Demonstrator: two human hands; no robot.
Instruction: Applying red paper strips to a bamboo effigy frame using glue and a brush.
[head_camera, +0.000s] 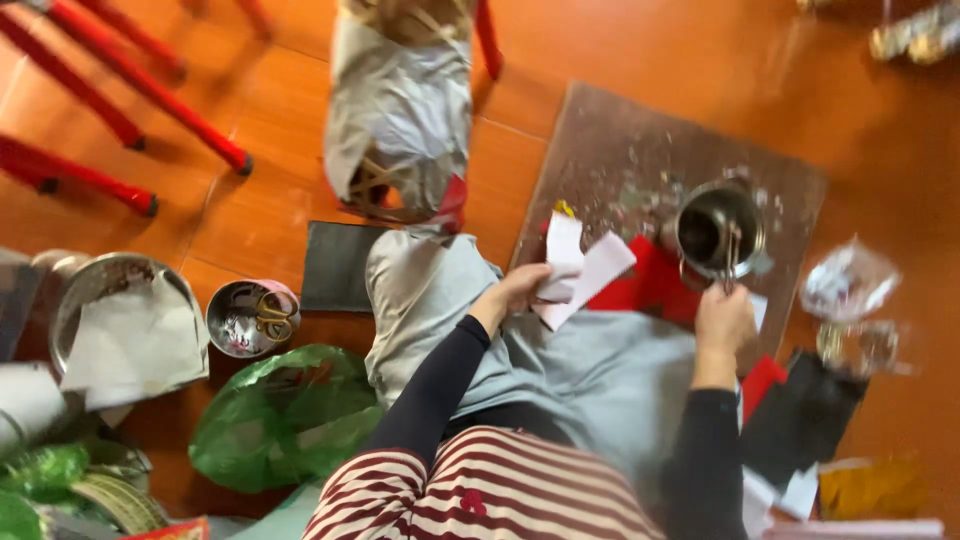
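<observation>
On grey cloth, left hand (517, 290) crumples white paper (580, 270).

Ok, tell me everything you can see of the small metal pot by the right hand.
The small metal pot is round, shiny and silver-looking, with a dark inside; its contents cannot be made out. It stands upright with its mouth open on a brown board flecked with pale scraps, just beyond red paper. A thin stick-like tool held by the right hand leans over its near rim. The picture is blurred, so finer detail is lost.
</observation>
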